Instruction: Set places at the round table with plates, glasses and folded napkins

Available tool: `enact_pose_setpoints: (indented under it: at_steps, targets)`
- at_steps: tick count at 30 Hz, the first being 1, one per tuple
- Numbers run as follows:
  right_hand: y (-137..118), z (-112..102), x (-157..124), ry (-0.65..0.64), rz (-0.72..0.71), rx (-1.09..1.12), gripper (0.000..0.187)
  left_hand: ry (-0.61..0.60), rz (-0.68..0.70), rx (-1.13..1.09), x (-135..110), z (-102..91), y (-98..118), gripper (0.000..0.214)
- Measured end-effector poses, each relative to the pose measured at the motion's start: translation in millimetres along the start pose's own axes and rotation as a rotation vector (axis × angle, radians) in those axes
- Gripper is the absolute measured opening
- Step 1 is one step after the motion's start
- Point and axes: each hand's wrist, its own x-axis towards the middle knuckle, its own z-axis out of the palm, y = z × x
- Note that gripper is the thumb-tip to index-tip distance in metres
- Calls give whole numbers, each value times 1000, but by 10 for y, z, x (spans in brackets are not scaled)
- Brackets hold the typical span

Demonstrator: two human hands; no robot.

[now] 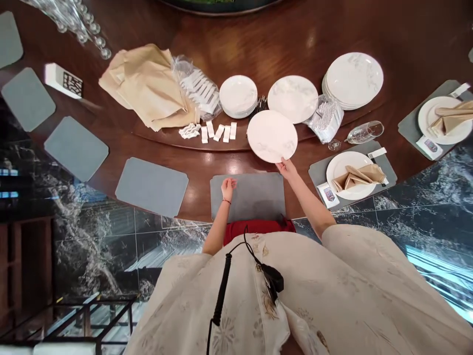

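Single head view, looking down at a dark polished wood tabletop (207,165) with a round wooden turntable (236,140) on it. My right hand (286,168) is at the near rim of a white marble-pattern plate (272,136), fingers on the edge, holding it out over the turntable's near edge; can't tell if it's lifted or just touching down. My left hand (228,188) is empty, fingers loosely bunched, over a grey placemat (247,197) right in front of me, with a bracelet (226,201) on the wrist; can't tell if it touches the mat. Just behind the held plate are a single marble-pattern plate (292,98), a small plate stack (238,96) and a bigger plate stack (353,81). Left of those are a pile of beige napkins (148,86), a clear bag of white packets (197,86) and loose white paper sleeves (218,132). To the right are another clear bag (327,118) and a wine glass (364,132) lying on its side. Further right, a set grey mat (353,172) carries a plate with a folded napkin (349,175). More bare grey mats (151,187) run along the left. My cream floral robe (236,296) fills the bottom, a black cable (221,291) across it.
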Motion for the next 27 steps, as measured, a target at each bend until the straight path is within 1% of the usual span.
enact_pose_setpoints:
  at_steps: [3, 5, 6, 9, 12, 14, 16, 19, 21, 22, 24, 27]
  targets:
    - [626, -354, -614, -71, 117, -106, 36, -129, -33, -126, -5, -68, 17, 47]
    - [990, -581, -941, -119, 198, -193, 42, -171, -106, -134, -14, -218, -22, 52]
    - [1146, -683, -1074, -145, 233, -237, 44, -177, -153, -92, -34, -323, -65, 53]
    - [1513, -915, -1358, -200, 302, -353, 46, -155, -258, 92, -181, -686, -277, 49]
    - [1737, -1035, -1499, -190, 343, -513, 43, -94, -263, 195, -384, -978, -518, 49]
    - [1812, -1076, -1535, -188, 368, -648, 39, -78, -252, 223, -469, -1080, -638, 50]
    - [1829, -1100, -1538, -206, 383, -768, 33, -80, -235, 252, -480, -1117, -709, 50]
    - [1760, -1127, -1487, -253, 383, -930, 26, -89, -166, 328, -378, -1114, -728, 45]
    - [1673, -1142, -1411, -280, 365, -1038, 25, -95, -102, 390, -275, -1099, -704, 39]
    - [1626, -1148, -1358, -270, 340, -1084, 26, -93, -69, 418, -225, -1088, -688, 36]
    - [1539, -1150, -1226, -188, 246, -1135, 27, -78, -7, 463, -140, -1057, -657, 30]
    - [1459, -1118, -1013, -38, 60, -1137, 19, -26, 62, 508, -75, -993, -625, 28]
